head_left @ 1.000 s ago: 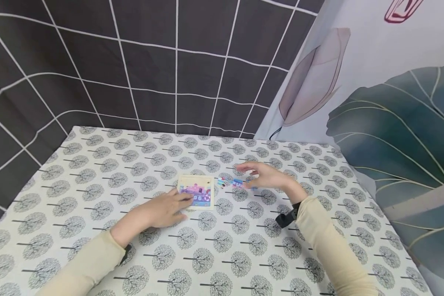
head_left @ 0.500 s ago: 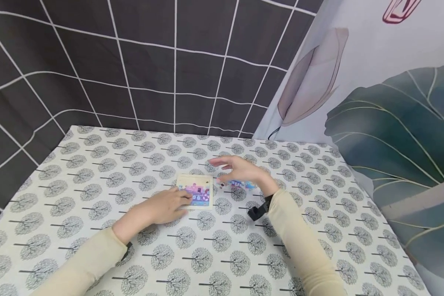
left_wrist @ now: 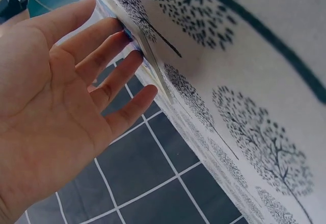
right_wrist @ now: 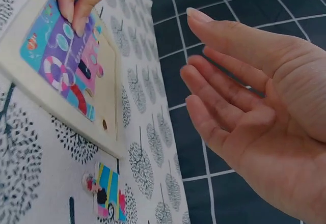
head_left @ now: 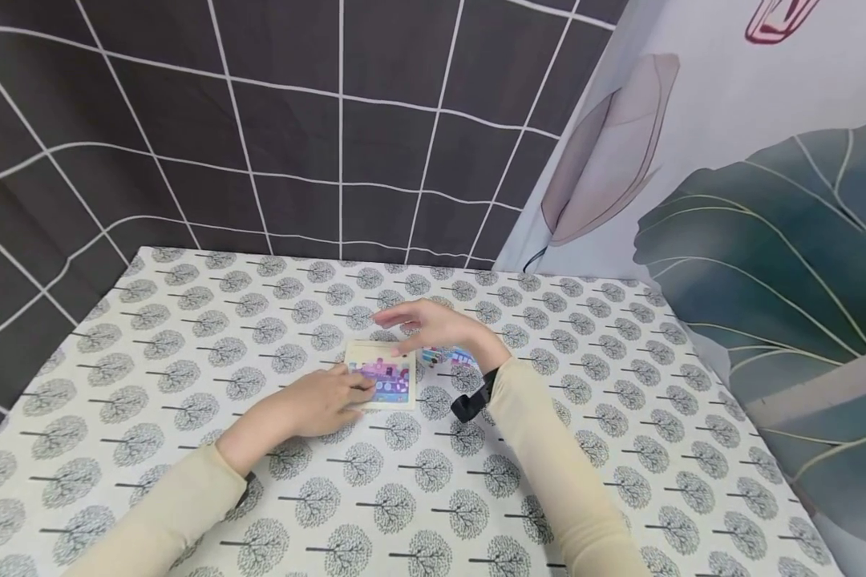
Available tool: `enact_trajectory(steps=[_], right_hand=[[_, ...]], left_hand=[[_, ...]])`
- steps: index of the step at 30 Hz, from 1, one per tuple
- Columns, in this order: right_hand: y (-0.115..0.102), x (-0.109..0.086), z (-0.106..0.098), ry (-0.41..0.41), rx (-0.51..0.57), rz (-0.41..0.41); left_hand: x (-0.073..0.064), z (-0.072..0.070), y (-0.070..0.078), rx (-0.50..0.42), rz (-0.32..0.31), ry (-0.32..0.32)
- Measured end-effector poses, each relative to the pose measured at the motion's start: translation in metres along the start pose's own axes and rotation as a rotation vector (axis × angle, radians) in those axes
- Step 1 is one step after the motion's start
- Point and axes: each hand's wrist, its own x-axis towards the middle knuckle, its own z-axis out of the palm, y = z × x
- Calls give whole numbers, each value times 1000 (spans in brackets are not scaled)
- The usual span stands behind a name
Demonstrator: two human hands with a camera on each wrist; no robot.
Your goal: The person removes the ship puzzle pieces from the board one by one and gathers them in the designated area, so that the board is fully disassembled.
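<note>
Since the left hand (head_left: 317, 405) has its fingertips resting on the pictured pieces (head_left: 393, 375), not curled round anything, my guess is it's there to stop the wooden board (head_left: 366, 350) sliding on the tree-print cloth (head_left: 411, 481). Board lies flat by those fingers, pieces filling the near part, bare wood on the far side. Next over, I've got the right hand (head_left: 436, 324) hovering near its far right corner, thumb apart from the fingers, nothing held. Loose pieces (head_left: 451, 356) lie just right of the board, probably for easy reach. Hands aren't touching.
</note>
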Motion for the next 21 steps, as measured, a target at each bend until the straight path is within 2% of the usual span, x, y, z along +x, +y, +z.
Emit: enact_trajectory(steps=[6, 10, 14, 21], right_hand=[[2, 12, 4, -120, 31, 107], [4, 17, 12, -190, 40, 140], [3, 22, 17, -223, 33, 151], [-1, 34, 20, -248, -17, 173]], left_hand=[[-2, 1, 2, 7, 7, 3], [-3, 3, 1, 8, 11, -1], [-3, 5, 1, 8, -8, -3], [0, 4, 4, 18, -22, 38]])
